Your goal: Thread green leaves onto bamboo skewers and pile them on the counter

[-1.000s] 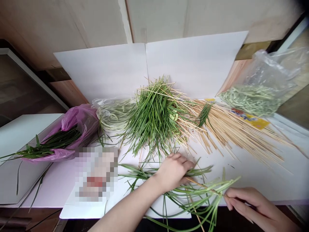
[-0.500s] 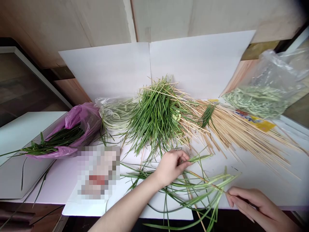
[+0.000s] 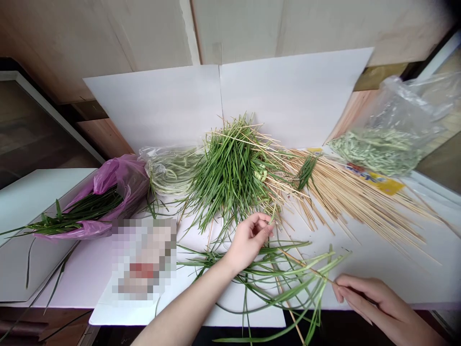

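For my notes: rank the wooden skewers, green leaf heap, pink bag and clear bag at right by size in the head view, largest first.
Wooden skewers, then clear bag and green leaf heap, too alike to rank, then pink bag.

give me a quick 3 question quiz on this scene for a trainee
1. Which is nearer the heap of green chives, the left hand or the right hand?
2. What colour is the plastic bag at the left of the view?
3. True or false: loose wooden skewers lie fanned out to the right of the heap.

Key: 1. left hand; 2. pink; 3. true
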`<state>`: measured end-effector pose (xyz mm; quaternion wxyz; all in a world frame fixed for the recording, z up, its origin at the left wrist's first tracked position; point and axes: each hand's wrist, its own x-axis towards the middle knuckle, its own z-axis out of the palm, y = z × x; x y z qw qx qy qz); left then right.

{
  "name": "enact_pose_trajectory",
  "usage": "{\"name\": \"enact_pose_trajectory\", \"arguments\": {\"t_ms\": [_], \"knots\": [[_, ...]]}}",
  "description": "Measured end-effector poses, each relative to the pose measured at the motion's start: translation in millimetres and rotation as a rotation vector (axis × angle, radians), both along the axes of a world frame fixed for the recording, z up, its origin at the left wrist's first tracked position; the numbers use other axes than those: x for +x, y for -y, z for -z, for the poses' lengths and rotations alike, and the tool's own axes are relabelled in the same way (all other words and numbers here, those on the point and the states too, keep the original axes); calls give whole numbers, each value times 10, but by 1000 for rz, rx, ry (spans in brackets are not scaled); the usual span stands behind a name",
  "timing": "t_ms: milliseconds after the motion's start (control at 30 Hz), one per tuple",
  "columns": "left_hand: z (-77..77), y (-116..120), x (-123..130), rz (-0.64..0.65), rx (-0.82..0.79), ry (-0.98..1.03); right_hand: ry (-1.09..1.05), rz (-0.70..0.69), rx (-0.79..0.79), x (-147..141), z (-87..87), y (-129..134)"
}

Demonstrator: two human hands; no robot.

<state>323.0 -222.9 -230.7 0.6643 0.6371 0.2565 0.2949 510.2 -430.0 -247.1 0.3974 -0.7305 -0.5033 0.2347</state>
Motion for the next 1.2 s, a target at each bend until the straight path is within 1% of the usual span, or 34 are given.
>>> {"name": "enact_pose_trajectory", "arguments": {"t_ms": [100,200,333,433,567,767,1000,1200], "knots": [[-46,-5,6,-1,-173,74,-21,-43,-33,52,37,-16],[-80,-6,5,-12,-229,119,-39,-58,-73,115,82,-39],[-69,0,6,-54,-171,130,-57,-84,-122,166,132,-63],[-46,7,9,-78,-142,136,-91,-97,-146,150,150,-68],[-37,16,13,-60,-159,157,-160,-69,-146,74,141,-70],[-27,26,16,9,-105,103,-199,-69,-150,-2,105,-94],[-57,20,16,-23,-64,86,-214,-98,-187,28,83,-86],[-62,14,9,-5,-90,100,-232,-102,-191,59,52,-90]]}}
